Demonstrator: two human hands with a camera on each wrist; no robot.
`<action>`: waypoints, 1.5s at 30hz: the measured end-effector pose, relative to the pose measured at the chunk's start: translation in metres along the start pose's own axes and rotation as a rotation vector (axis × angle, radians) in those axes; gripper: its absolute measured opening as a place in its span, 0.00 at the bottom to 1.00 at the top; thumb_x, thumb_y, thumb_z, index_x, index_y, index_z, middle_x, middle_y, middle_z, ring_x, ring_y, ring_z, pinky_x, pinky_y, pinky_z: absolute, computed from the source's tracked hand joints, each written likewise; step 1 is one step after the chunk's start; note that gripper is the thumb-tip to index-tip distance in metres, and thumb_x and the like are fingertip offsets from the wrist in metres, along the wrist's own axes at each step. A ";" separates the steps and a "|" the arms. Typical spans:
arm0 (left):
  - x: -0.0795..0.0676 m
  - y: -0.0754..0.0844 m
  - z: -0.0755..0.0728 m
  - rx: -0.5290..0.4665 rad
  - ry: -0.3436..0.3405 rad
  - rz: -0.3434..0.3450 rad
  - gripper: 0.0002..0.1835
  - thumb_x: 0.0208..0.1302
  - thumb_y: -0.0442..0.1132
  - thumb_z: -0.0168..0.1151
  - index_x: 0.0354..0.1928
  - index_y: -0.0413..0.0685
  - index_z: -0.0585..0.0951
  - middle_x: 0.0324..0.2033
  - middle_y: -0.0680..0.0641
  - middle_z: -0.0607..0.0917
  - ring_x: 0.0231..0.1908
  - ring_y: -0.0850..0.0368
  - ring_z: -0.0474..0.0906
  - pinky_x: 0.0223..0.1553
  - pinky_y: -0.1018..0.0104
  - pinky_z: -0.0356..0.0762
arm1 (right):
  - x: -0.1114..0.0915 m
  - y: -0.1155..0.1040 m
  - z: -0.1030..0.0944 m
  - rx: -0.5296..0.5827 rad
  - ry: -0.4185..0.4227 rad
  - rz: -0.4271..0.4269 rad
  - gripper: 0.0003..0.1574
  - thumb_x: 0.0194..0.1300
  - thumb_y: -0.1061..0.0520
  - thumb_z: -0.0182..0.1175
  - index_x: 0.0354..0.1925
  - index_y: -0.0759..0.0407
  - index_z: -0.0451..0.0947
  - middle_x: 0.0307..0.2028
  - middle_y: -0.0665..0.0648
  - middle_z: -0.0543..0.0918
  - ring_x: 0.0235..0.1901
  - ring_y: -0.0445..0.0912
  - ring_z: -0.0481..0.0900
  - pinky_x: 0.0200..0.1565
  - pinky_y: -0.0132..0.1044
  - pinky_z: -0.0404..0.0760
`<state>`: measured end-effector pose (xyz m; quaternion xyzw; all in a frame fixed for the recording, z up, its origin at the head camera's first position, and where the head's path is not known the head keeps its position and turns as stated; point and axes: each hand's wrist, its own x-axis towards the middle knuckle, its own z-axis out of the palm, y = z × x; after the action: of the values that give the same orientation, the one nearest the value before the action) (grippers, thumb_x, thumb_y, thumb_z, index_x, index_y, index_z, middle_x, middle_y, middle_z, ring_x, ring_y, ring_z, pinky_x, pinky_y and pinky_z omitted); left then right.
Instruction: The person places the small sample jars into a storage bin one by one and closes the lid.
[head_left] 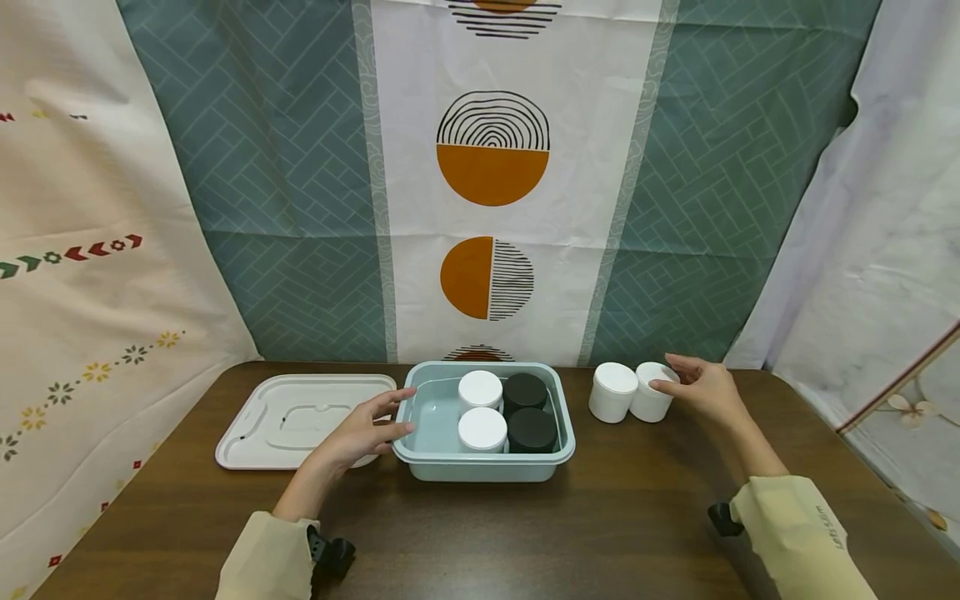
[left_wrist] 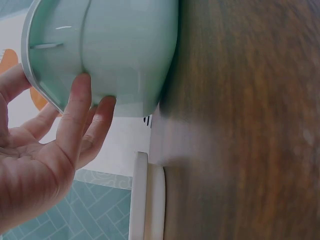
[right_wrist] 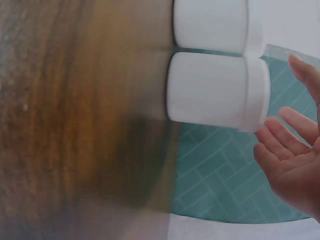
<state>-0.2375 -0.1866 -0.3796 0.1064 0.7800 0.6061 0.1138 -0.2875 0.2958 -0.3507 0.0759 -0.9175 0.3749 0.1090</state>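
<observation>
A light blue tub (head_left: 435, 473) stands mid-table with two white-lidded jars (head_left: 482, 429) and two black-lidded jars (head_left: 532, 430) inside, its left part bare. My left hand (head_left: 367, 429) is at the tub's left end, fingers spread and touching the outer wall, as the left wrist view shows. Two white jars (head_left: 613, 392) stand upright side by side right of the tub. Around the top of the right-hand jar (right_wrist: 210, 90), my right hand (head_left: 701, 387) has its thumb and fingers apart. The right wrist view shows no firm hold on that jar.
Left of the tub, a white lid (head_left: 300, 421) lies flat on the brown wooden table (head_left: 480, 533), partly behind my left hand. A patterned curtain (head_left: 315, 167) hangs along the table's back edge. Pale cloths hang at both sides.
</observation>
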 end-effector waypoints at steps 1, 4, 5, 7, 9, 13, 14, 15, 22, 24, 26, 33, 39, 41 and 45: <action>0.000 0.000 0.000 0.000 -0.002 0.001 0.34 0.59 0.39 0.61 0.66 0.41 0.61 0.58 0.29 0.65 0.48 0.46 0.72 0.40 0.56 0.78 | 0.000 0.002 0.001 -0.007 0.001 0.008 0.43 0.53 0.46 0.66 0.58 0.73 0.66 0.54 0.71 0.71 0.53 0.63 0.71 0.49 0.51 0.72; 0.000 -0.001 0.001 0.002 0.002 0.001 0.33 0.59 0.39 0.61 0.66 0.42 0.61 0.58 0.29 0.64 0.49 0.44 0.72 0.40 0.56 0.78 | 0.001 0.007 0.004 -0.026 0.003 0.028 0.44 0.52 0.46 0.66 0.58 0.73 0.66 0.53 0.72 0.72 0.50 0.62 0.73 0.46 0.50 0.75; 0.000 -0.001 0.001 0.004 0.003 0.000 0.33 0.59 0.39 0.61 0.66 0.42 0.61 0.59 0.29 0.64 0.50 0.44 0.72 0.40 0.56 0.78 | 0.002 0.008 0.005 -0.029 0.002 0.037 0.45 0.52 0.46 0.67 0.58 0.73 0.66 0.53 0.72 0.72 0.50 0.62 0.74 0.46 0.49 0.75; 0.000 -0.001 0.001 0.007 0.006 -0.003 0.33 0.59 0.39 0.61 0.66 0.42 0.62 0.59 0.30 0.64 0.50 0.43 0.71 0.40 0.55 0.78 | 0.002 0.011 0.007 -0.035 -0.001 0.051 0.45 0.52 0.45 0.67 0.58 0.73 0.66 0.52 0.72 0.73 0.50 0.61 0.74 0.45 0.48 0.75; 0.000 0.000 0.002 0.008 0.008 -0.007 0.33 0.59 0.39 0.61 0.66 0.42 0.61 0.59 0.30 0.64 0.50 0.43 0.71 0.41 0.56 0.78 | 0.002 0.014 0.009 -0.049 0.000 0.057 0.45 0.51 0.46 0.68 0.57 0.73 0.67 0.52 0.73 0.73 0.50 0.61 0.74 0.44 0.47 0.76; 0.000 0.001 0.002 0.006 0.004 -0.007 0.33 0.59 0.38 0.60 0.65 0.41 0.61 0.57 0.30 0.65 0.48 0.45 0.73 0.41 0.56 0.78 | 0.003 0.018 0.010 -0.059 -0.002 0.061 0.45 0.50 0.46 0.68 0.57 0.73 0.68 0.51 0.73 0.74 0.48 0.61 0.74 0.41 0.42 0.78; 0.000 0.001 0.002 0.005 0.003 -0.007 0.33 0.59 0.38 0.60 0.65 0.41 0.61 0.57 0.30 0.66 0.48 0.46 0.73 0.40 0.56 0.78 | 0.003 0.018 0.010 -0.060 -0.001 0.061 0.44 0.50 0.46 0.68 0.57 0.73 0.68 0.51 0.73 0.74 0.48 0.61 0.75 0.40 0.41 0.78; 0.000 0.000 0.002 0.003 0.002 -0.007 0.33 0.60 0.38 0.60 0.65 0.41 0.61 0.56 0.30 0.66 0.47 0.47 0.74 0.40 0.56 0.78 | 0.003 0.019 0.010 -0.056 -0.002 0.062 0.44 0.50 0.45 0.68 0.57 0.73 0.68 0.51 0.73 0.73 0.48 0.61 0.75 0.39 0.40 0.78; 0.000 0.000 0.002 0.008 0.006 -0.008 0.32 0.59 0.38 0.60 0.65 0.42 0.62 0.56 0.30 0.66 0.47 0.47 0.74 0.40 0.56 0.78 | 0.004 0.020 0.011 -0.073 0.022 0.059 0.44 0.49 0.45 0.69 0.55 0.73 0.69 0.51 0.72 0.73 0.47 0.60 0.76 0.39 0.41 0.79; 0.000 -0.001 0.002 0.007 0.006 -0.005 0.32 0.59 0.38 0.60 0.65 0.42 0.62 0.56 0.30 0.66 0.47 0.47 0.74 0.40 0.56 0.78 | 0.003 0.019 0.011 -0.082 0.030 0.061 0.44 0.49 0.45 0.69 0.55 0.73 0.70 0.51 0.72 0.74 0.46 0.60 0.76 0.39 0.42 0.78; 0.000 -0.001 0.002 0.006 0.007 -0.003 0.32 0.59 0.38 0.60 0.65 0.42 0.62 0.57 0.30 0.66 0.48 0.46 0.73 0.40 0.56 0.78 | 0.002 0.017 0.009 -0.091 0.037 0.064 0.44 0.49 0.44 0.68 0.54 0.73 0.70 0.50 0.73 0.75 0.46 0.60 0.76 0.39 0.43 0.78; -0.001 0.001 0.001 0.022 0.018 -0.021 0.33 0.59 0.40 0.61 0.66 0.44 0.62 0.60 0.30 0.63 0.53 0.41 0.70 0.41 0.55 0.77 | -0.002 0.007 -0.007 -0.119 0.067 0.053 0.44 0.50 0.42 0.67 0.54 0.72 0.71 0.48 0.73 0.76 0.44 0.60 0.76 0.37 0.40 0.76; -0.001 0.001 0.000 0.012 0.015 -0.020 0.33 0.60 0.39 0.60 0.66 0.43 0.62 0.60 0.30 0.62 0.53 0.40 0.69 0.42 0.54 0.77 | -0.001 -0.006 -0.024 -0.109 0.090 0.056 0.44 0.50 0.41 0.66 0.56 0.70 0.70 0.49 0.72 0.75 0.46 0.60 0.75 0.31 0.26 0.71; -0.001 0.001 0.000 0.011 0.016 -0.021 0.32 0.60 0.39 0.60 0.66 0.43 0.62 0.60 0.29 0.63 0.53 0.41 0.70 0.42 0.54 0.77 | -0.001 -0.014 -0.029 -0.097 0.097 0.062 0.44 0.50 0.40 0.66 0.56 0.69 0.70 0.49 0.72 0.75 0.46 0.59 0.75 0.30 0.25 0.71; 0.000 0.002 0.000 0.010 0.015 -0.022 0.32 0.60 0.38 0.60 0.65 0.43 0.62 0.59 0.29 0.64 0.51 0.42 0.71 0.41 0.55 0.78 | 0.000 -0.027 -0.035 -0.083 0.107 0.053 0.44 0.49 0.40 0.67 0.56 0.68 0.71 0.49 0.71 0.76 0.37 0.41 0.76 0.29 0.24 0.71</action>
<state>-0.2373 -0.1864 -0.3780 0.0938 0.7849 0.6017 0.1140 -0.2762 0.3011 -0.3081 0.0270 -0.9267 0.3430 0.1509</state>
